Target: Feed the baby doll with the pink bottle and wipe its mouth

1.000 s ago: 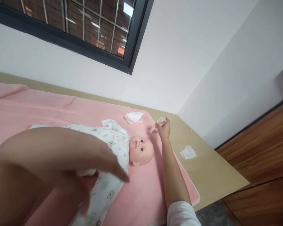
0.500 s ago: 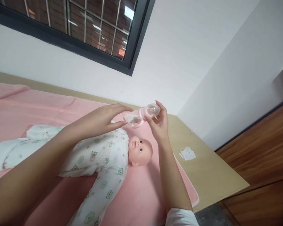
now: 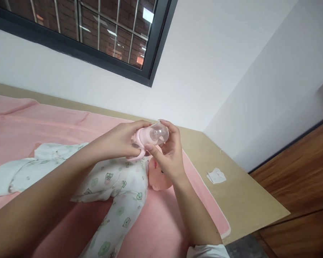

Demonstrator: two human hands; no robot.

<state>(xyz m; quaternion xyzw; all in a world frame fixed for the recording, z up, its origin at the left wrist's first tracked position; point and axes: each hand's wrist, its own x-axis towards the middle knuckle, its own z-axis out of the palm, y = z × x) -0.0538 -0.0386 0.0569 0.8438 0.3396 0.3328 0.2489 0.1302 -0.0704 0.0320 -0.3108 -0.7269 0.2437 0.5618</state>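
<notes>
A baby bottle (image 3: 146, 138) with pink handles and a clear dome cap is held on its side above the doll. My left hand (image 3: 123, 139) is wrapped round the bottle's body at its left end, hiding much of it. At the other end, my right hand (image 3: 169, 150) grips the clear cap between thumb and fingers. Below lies a baby doll (image 3: 121, 182) on its back, dressed in a white suit with green animal prints. Its head, to the right, is partly hidden behind my right hand.
The doll lies on a pink blanket (image 3: 161, 222) spread over a pale wooden table (image 3: 231, 204). To the right is a folded white tissue (image 3: 216, 176). A white wall with a dark-framed window (image 3: 148, 77) stands behind, and a wooden cabinet (image 3: 301, 179) is at the right.
The bottle has moved left and slightly down with my right hand. My left hand has closed round its body. The doll's face is now more covered.
</notes>
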